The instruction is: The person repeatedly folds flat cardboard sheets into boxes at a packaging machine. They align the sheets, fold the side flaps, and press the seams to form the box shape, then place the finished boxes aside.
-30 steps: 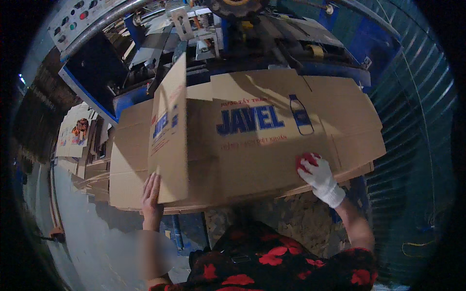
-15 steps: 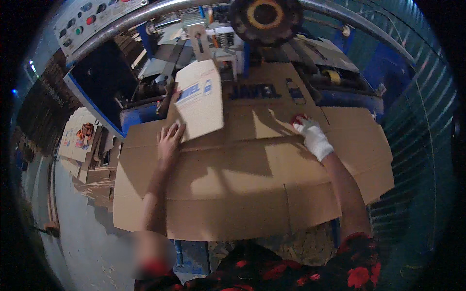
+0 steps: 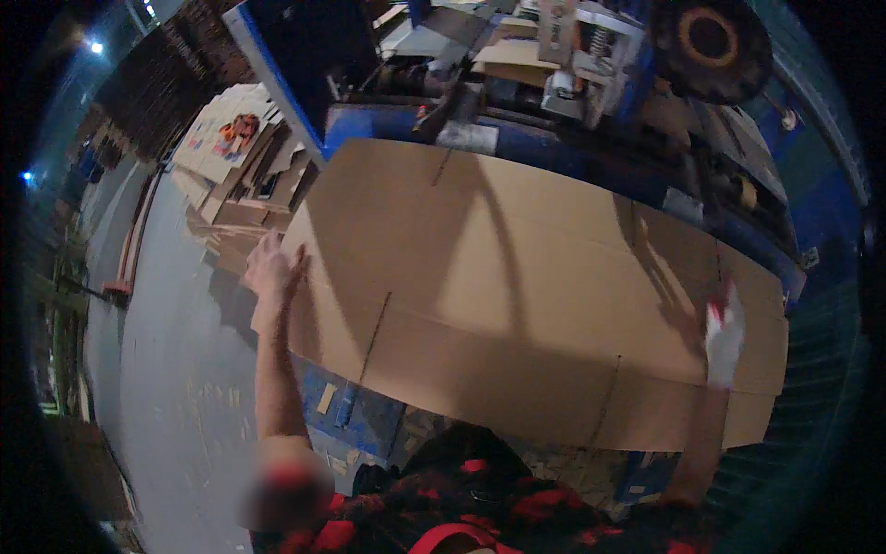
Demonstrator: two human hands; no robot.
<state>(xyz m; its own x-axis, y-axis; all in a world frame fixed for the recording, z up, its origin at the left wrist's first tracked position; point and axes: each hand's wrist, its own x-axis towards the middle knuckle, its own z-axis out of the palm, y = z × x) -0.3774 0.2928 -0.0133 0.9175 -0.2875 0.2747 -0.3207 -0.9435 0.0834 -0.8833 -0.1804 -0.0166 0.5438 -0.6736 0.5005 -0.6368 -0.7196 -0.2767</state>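
Observation:
A wide brown cardboard sheet [image 3: 554, 268] with dark crease slots lies in front of a machine, its plain face up. At the sheet's left edge is my bare left hand [image 3: 275, 266], thumb spread from the other fingers. Whether it bears on the edge cannot be made out. My right hand [image 3: 724, 332], in a white glove with red fingertips, is over the right end of the sheet. Its fingers stretch forward, somewhat smeared by motion. Both hands cast shadows or lie near shadows on the cardboard.
The machine's blue front beam [image 3: 554, 152] runs along the sheet's far edge, with a dark round wheel [image 3: 709, 42] above. A stack of cardboard [image 3: 221, 152] stands on the left, an orange bundle [image 3: 242, 129] on top. Grey floor [image 3: 185, 360] spreads at the left.
The view has swung left and down. The printed panels and raised flap no longer show on the cardboard. My left hand has moved to the sheet's left edge, my right toward its right end.

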